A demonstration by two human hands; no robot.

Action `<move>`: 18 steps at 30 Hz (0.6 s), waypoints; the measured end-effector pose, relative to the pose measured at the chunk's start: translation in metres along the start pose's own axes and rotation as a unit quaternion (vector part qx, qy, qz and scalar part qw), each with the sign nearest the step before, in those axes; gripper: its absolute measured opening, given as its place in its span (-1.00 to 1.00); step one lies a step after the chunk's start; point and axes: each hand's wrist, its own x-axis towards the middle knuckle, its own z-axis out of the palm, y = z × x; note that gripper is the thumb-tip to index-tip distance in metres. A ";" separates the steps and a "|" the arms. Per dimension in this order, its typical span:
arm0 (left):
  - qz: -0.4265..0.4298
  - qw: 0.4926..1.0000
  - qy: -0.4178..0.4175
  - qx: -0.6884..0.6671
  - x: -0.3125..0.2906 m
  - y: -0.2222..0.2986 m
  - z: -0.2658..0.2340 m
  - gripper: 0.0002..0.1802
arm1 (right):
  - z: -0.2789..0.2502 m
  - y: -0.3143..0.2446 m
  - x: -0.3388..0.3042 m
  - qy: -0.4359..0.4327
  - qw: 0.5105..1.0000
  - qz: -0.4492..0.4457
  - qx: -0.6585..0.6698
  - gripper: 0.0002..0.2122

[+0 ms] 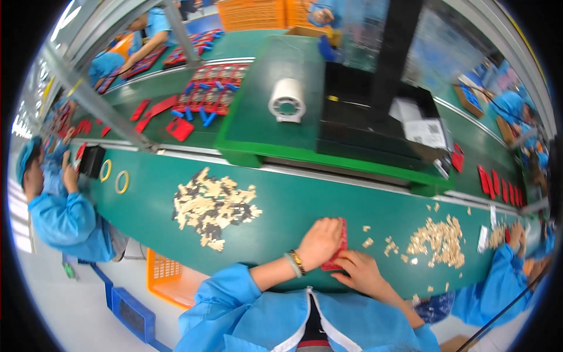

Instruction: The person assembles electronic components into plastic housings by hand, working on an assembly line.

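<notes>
While both hands work at the table's near edge, the left hand (319, 242) presses flat on the red tray (339, 246) and the right hand (362, 273) pinches its corner (2 tan piles flank it); steady pressure suits.

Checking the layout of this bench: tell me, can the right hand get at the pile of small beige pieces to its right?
Probably yes. The right hand rests at the red tray, and only bare green table with a few loose pieces lies between it and the beige pile.
</notes>
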 end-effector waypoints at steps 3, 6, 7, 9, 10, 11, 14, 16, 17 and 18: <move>0.017 0.999 -0.002 0.030 0.004 0.005 -0.004 -0.56 | 0.010 0.007 -0.009 -0.018 1.000 0.008 -0.017 -0.76; 0.011 0.992 0.005 0.126 0.001 0.006 -0.004 -0.58 | 0.012 0.006 -0.003 -0.024 1.000 -0.002 -0.017 -0.79; 0.008 0.991 -0.004 0.133 0.000 0.004 -0.006 -0.52 | 0.015 0.007 -0.003 -0.013 1.000 -0.004 -0.010 -0.80; -0.036 0.998 -0.003 0.042 -0.002 -0.002 -0.018 -0.45 | 0.017 0.005 -0.005 -0.006 1.000 -0.017 -0.026 -0.80; -0.071 0.996 -0.007 -0.058 -0.003 -0.006 -0.028 -0.39 | 0.014 0.006 -0.003 0.002 0.999 -0.018 -0.040 -0.80; -0.100 0.995 0.003 -0.020 -0.010 -0.014 -0.040 -0.21 | 0.007 0.004 0.003 0.035 0.997 -0.036 -0.050 -0.80; -0.241 0.965 0.096 0.045 -0.044 -0.057 -0.084 -0.08 | 0.009 0.022 0.013 0.092 0.994 0.000 -0.064 -0.79; -0.314 0.928 0.173 0.101 -0.086 -0.095 -0.095 -0.08 | 0.003 0.040 0.053 0.156 0.980 0.023 -0.125 -0.77; -0.367 0.905 0.165 0.140 -0.107 -0.108 -0.103 -0.06 | 0.000 0.052 0.073 0.163 0.975 0.065 -0.134 -0.76; -0.399 0.888 0.158 0.166 -0.122 -0.123 -0.109 -0.04 | -0.001 0.068 0.093 0.183 0.966 0.117 -0.139 -0.72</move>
